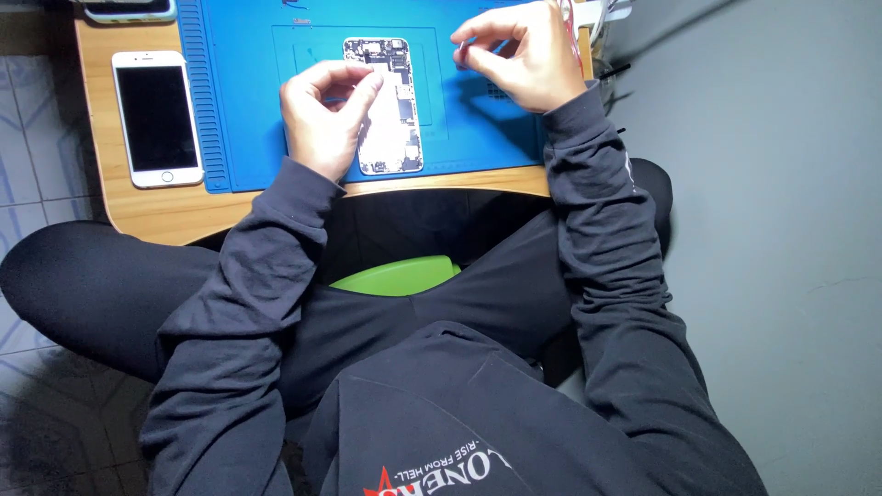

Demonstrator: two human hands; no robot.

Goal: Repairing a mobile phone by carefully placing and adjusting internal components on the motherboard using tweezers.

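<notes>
From my remote seat, I see the left hand (323, 115) with its thumb and forefinger pinched together over the upper left edge of the opened phone (390, 106); whether a small part sits between the fingertips I cannot tell, it is too small to see. The other fingers curl in toward the palm, and the heel of the hand hangs over the phone's lower left side. The right hand (519, 57) is raised just to the right of the phone's top end, its thumb and forefinger also drawn together at the tips, clamped on something thin and pale that I cannot name.

The opened phone lies flat, face-open with its circuit boards and metal shields showing, near the middle of a blue repair mat (248, 92), long axis running away from me. The mat lies on a light wooden table (156, 216) with a rounded corner. To the left of the mat, on the bare wood, lies a white smartphone (156, 118), dark screen up, well apart from both hands. Another device (129, 11) shows at the top edge, mostly cut off.

Both arms wear dark grey sleeves. Between the knees a green seat (397, 276) shows under the table's edge.
</notes>
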